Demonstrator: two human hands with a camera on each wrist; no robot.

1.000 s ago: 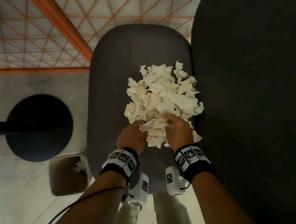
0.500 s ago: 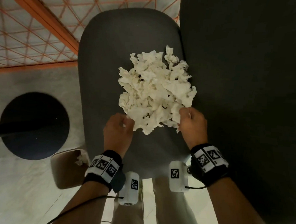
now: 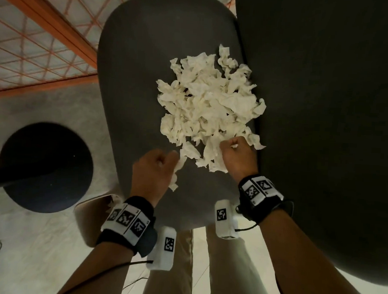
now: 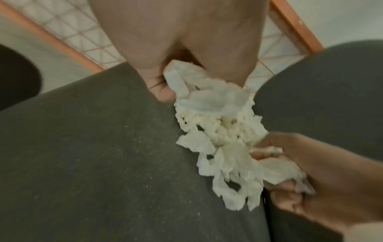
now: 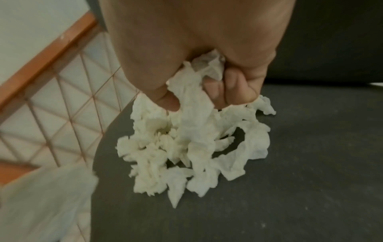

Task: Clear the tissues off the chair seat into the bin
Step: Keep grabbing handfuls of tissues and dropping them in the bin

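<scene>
Though wrist-hidden, bin (image 3: 88, 217) overhead

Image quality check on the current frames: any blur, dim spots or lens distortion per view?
Head view: dim overall, wide-angle bending at the edges, crumpled white tissues sharp, left hand slightly smeared. Left wrist view: right hand soft, grey fabric chair seat grainy. Right wrist view: pale blurred mass at lower left, tissues fairly sharp.

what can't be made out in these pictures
- Bin: head view, mostly hidden behind the left hand and wrist band; its contents cannot be told.
- Left hand's fingers: left wrist view, covered by palm and tissues.
- Pale shape: right wrist view, blurred, cut off by the edge.
</scene>
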